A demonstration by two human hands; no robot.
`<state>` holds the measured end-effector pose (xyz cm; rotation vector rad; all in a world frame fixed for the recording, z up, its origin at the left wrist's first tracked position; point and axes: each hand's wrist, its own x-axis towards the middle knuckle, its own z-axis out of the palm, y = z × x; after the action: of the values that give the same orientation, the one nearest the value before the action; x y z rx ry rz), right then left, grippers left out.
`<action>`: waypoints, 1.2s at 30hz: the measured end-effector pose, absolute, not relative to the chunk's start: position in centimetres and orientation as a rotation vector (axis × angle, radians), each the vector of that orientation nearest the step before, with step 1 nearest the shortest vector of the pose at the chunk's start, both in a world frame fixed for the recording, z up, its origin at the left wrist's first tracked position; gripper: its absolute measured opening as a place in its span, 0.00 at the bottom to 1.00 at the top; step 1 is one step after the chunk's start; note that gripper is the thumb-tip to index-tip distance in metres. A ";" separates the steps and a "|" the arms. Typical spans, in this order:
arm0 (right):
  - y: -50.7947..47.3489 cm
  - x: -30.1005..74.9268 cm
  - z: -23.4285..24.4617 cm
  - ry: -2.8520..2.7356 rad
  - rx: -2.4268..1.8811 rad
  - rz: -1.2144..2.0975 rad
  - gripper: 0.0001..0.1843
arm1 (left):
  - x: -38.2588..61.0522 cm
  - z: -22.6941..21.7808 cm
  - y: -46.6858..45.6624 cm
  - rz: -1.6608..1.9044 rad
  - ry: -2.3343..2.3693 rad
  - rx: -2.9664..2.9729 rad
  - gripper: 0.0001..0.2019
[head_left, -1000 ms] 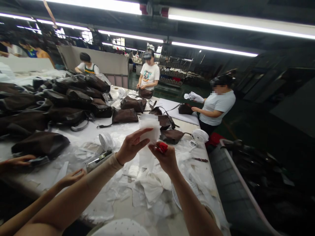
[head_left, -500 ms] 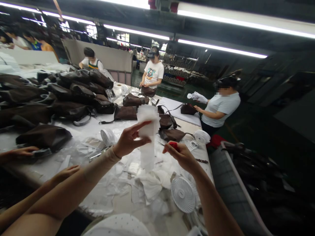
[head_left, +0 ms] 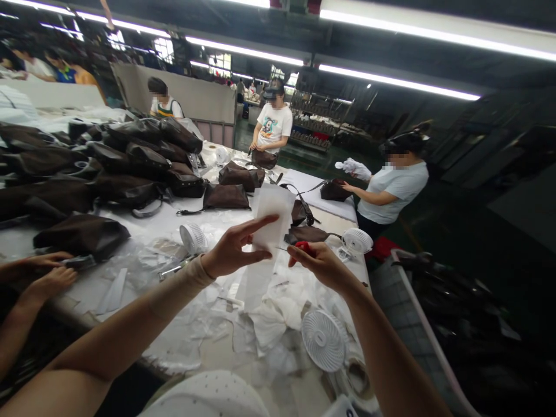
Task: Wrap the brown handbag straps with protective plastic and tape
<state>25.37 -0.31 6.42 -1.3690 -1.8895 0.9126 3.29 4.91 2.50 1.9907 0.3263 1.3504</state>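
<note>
Left hand edged right | fingers pinch white sheet | right fingers grip red scissors

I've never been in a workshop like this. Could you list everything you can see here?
Heaped bags: many, dark brown, left side of table
Separate bags: several, dark brown, along the table
Table: one, white-covered, in front of the person
Small fans: at least three, white, on the table
Scraps: many, white, on the table
Co-workers: three, beyond the table
Co-worker's hands: two, at the table's near left edge
Sheet: one, white, in left hand
Scissors: one pair, red-handled, in right hand
Left hand: one, beige sleeve, above the table
Right hand: one, bare forearm, above the table
</note>
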 end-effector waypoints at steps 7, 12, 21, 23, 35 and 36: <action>0.1 24.6 6.2 -1.869 -1.296 0.933 0.25 | 3.5 2.8 4.7 1.342 0.303 2.014 0.35; 0.5 24.8 5.9 -1.866 -1.293 0.926 0.25 | 3.5 2.8 4.7 1.335 0.295 2.026 0.34; 0.6 24.2 6.5 -1.907 -1.348 0.938 0.24 | 3.7 2.9 4.6 1.320 0.302 2.031 0.33; 0.7 24.2 6.5 -1.904 -1.330 0.926 0.24 | 3.8 2.9 4.6 1.322 0.312 2.028 0.33; 1.1 24.1 5.7 -1.941 -1.254 0.879 0.23 | 4.5 2.8 4.4 1.251 0.277 1.924 0.33; 0.9 24.1 5.8 -1.948 -1.258 0.870 0.23 | 4.5 2.8 4.3 1.251 0.273 1.919 0.33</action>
<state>24.07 0.93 5.84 -1.2583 -1.9481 0.8697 4.51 4.31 2.83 1.9187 0.2727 1.2507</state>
